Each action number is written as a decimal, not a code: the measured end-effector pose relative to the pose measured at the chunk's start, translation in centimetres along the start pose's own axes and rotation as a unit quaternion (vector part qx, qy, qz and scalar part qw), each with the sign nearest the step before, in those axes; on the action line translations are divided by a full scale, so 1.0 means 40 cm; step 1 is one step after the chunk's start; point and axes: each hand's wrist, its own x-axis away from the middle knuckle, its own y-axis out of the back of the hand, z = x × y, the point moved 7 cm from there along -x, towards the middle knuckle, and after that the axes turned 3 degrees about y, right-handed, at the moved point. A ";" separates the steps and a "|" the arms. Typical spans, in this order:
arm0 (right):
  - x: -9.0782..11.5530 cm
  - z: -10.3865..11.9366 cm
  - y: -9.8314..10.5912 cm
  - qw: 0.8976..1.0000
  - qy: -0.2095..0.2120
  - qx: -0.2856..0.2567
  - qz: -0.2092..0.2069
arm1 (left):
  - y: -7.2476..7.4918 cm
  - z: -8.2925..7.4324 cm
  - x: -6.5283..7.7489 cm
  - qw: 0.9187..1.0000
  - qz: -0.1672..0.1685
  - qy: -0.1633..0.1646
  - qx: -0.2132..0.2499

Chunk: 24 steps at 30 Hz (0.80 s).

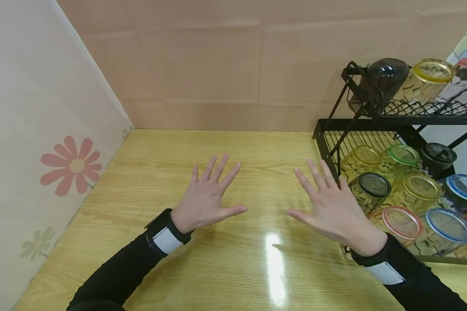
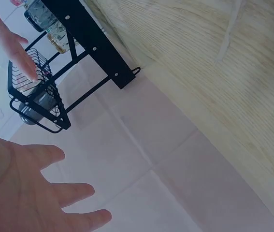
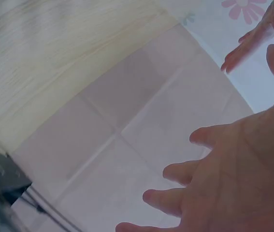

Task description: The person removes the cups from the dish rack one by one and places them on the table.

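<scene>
My left hand (image 1: 204, 198) hovers over the wooden table (image 1: 159, 160) with its fingers spread and nothing in it. To the right, my right hand (image 1: 330, 207) is held up the same way, palm down and fingers apart, overlapping the left edge of a black wire rack (image 1: 344, 142) in the head view. Glass jars with coloured lids fill the rack's lower tier; a jar with a black lid (image 1: 374, 185) is nearest to the right fingers. In the left wrist view the spread left fingers (image 2: 74, 193) hold nothing, and the right wrist view shows the right palm (image 3: 243, 179) bare.
On the rack's upper shelf lie a dark jar (image 1: 385, 80) and a yellow-lidded jar (image 1: 427, 82). Lower down stand jars with a red lid (image 1: 402, 221) and a blue lid (image 1: 449, 224). A pinkish wall (image 1: 210, 65) closes the back; a flowered wall (image 1: 35, 112) is at left.
</scene>
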 end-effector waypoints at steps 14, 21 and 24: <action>0.098 -0.128 -0.002 0.999 -0.043 0.021 -0.013 | -0.011 -0.017 -0.012 1.000 0.004 -0.011 0.004; 0.138 -0.172 -0.005 0.997 -0.076 0.016 -0.010 | -0.021 -0.068 -0.039 0.999 0.011 -0.034 0.006; 0.158 -0.189 -0.005 0.996 -0.089 0.016 -0.013 | -0.028 -0.101 -0.054 0.999 0.020 -0.045 0.010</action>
